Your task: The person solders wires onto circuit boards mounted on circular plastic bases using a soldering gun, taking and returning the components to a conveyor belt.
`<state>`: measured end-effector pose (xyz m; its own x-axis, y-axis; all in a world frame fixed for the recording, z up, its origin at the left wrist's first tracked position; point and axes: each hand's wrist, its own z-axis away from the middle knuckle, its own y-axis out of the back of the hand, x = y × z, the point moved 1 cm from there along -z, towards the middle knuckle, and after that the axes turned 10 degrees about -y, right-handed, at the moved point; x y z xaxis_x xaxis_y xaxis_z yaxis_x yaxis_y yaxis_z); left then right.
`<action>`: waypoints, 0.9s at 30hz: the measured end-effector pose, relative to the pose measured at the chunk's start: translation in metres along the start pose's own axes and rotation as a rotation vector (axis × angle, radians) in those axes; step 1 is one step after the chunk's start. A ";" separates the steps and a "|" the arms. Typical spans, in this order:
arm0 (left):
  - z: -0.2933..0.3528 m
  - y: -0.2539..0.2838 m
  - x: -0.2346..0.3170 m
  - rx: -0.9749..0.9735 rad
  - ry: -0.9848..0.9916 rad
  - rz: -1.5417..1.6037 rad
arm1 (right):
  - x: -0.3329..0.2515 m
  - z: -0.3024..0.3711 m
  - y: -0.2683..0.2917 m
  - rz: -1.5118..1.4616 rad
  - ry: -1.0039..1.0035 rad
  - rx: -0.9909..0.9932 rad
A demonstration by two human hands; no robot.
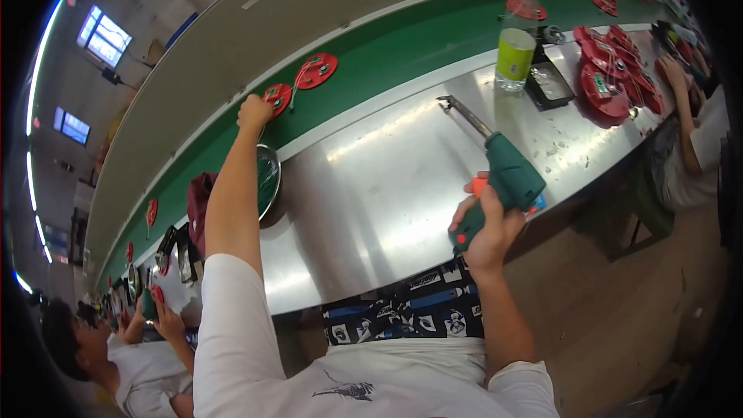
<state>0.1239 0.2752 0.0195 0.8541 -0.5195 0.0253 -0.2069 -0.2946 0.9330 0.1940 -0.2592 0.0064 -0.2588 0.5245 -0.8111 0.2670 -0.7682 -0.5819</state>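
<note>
My right hand has its fingers closed around the handle of a green soldering gun, whose metal tip is above the steel table. My left hand is at a red round part on the green belt; its fingers are bent, but whether they grip, I cannot tell. Just beside lies a second red part. To the right stands a clear bottle.

Between my left hand and right hand, the shiny silver metal tabletop leaves me passage; the clear, green-capped plastic bottle bars the far edge rightward
</note>
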 end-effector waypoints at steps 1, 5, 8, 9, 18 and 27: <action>-0.014 -0.004 -0.017 0.006 -0.005 0.000 | -0.003 0.001 -0.002 -0.005 0.006 0.001; -0.011 0.023 0.006 0.152 -0.291 0.647 | -0.002 0.000 -0.003 0.027 -0.026 -0.018; 0.065 0.097 0.061 0.386 -0.410 1.061 | 0.000 -0.002 0.000 0.042 -0.014 -0.020; 0.096 0.120 0.072 0.385 -0.522 0.994 | 0.002 -0.003 0.000 0.040 -0.006 -0.014; 0.257 0.138 0.051 0.090 -0.743 0.732 | 0.009 -0.002 0.004 0.118 0.012 -0.065; 0.196 0.085 -0.018 0.054 -0.417 0.410 | 0.008 -0.003 0.002 0.215 0.009 -0.086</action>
<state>-0.0026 0.1026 0.0286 0.4415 -0.8681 0.2268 -0.5144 -0.0379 0.8567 0.1951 -0.2559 -0.0013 -0.1796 0.3553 -0.9173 0.3931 -0.8289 -0.3980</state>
